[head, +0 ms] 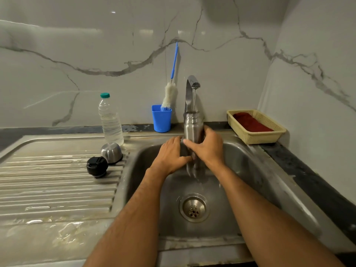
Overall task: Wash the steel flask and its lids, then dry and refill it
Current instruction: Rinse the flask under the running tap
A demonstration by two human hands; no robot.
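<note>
Flask upright at frame centre, mouth under the running tap, above the sink. My right hand wraps its body; my left hand curls round its lower part. Two lids lie at left.

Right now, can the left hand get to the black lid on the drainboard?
Probably yes. The black lid lies in the open beside the steel cap, nothing between it and the left hand. That hand would first have to let go of the flask.
</note>
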